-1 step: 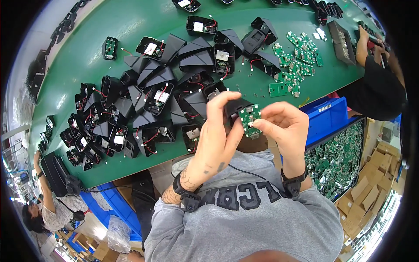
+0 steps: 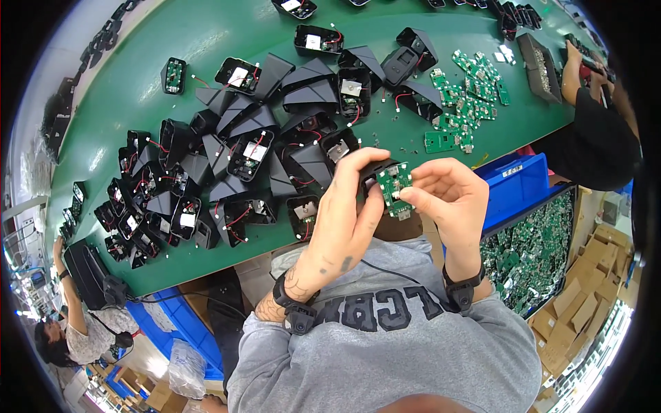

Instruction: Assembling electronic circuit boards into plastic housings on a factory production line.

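Note:
My left hand (image 2: 342, 221) is closed round a black plastic housing (image 2: 372, 169), held just off the near edge of the table. A green circuit board (image 2: 394, 183) stands against the right side of that housing, its parts facing up at me. With thumb and fingers together, my right hand (image 2: 451, 201) pinches the board's right side. The thumb tip rests by a small white connector near the board's middle. Whether the fingers also grip a plug or wire is too small to tell.
Many black housings (image 2: 252, 153) with red wires crowd the green table (image 2: 227, 41). Loose green boards (image 2: 475, 86) lie at the back right, near a box of small parts (image 2: 540, 69). Blue bins (image 2: 513, 180) and a tray of boards (image 2: 530, 241) stand at right. Co-workers sit at both sides.
The index finger of my left hand has come down slightly over the housing. My right hand has shifted very little, and the board stays in nearly the same place.

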{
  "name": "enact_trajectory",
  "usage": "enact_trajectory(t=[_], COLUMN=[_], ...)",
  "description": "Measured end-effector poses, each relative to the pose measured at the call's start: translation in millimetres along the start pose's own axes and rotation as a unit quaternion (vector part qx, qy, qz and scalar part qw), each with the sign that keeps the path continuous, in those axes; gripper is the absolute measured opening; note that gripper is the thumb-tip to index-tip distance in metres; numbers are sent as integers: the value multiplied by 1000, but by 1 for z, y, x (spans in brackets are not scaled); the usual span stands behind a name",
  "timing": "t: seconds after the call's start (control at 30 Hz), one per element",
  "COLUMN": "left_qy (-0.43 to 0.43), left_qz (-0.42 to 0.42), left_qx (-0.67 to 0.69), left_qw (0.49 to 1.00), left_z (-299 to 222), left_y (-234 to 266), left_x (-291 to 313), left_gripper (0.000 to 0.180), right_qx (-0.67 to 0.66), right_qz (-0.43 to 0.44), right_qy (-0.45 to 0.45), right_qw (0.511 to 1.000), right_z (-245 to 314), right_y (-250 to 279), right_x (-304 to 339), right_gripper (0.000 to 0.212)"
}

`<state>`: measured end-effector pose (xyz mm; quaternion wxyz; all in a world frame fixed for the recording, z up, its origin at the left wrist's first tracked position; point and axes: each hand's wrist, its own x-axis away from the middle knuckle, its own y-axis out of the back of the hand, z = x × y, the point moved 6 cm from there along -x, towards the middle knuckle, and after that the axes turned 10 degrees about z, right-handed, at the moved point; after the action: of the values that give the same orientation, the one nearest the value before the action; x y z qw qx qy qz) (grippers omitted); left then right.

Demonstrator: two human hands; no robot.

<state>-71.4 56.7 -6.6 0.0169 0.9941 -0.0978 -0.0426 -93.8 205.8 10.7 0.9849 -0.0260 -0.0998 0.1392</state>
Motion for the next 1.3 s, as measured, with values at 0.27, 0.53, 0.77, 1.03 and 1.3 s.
enact_trajectory(t=[0.27, 0.53, 0.77, 1.03, 1.3], left_qy=[89, 67, 78, 87, 119], left_qz=[80, 82, 173, 116, 156], left_qx=[271, 203, 241, 139, 167], left_qw=[955, 973, 952, 980, 966], left_z=[6, -6, -6, -7, 3], left_y=[-5, -12, -15, -16, -22], left_x=[6, 6, 5, 7, 9], left_gripper=[49, 67, 76, 79, 77], right_qx=[46, 250, -96, -77, -97], right_qz=[-3, 50, 171, 140, 130], right_qy=[-5, 125, -13, -5, -70], right_qw=[999, 959, 980, 987, 984], right_z=[3, 10, -26, -16, -18], right_y=[-4, 3, -5, -12, -10], right_x=[1, -14, -9, -3, -3], right_gripper=[18, 37, 47, 44, 42])
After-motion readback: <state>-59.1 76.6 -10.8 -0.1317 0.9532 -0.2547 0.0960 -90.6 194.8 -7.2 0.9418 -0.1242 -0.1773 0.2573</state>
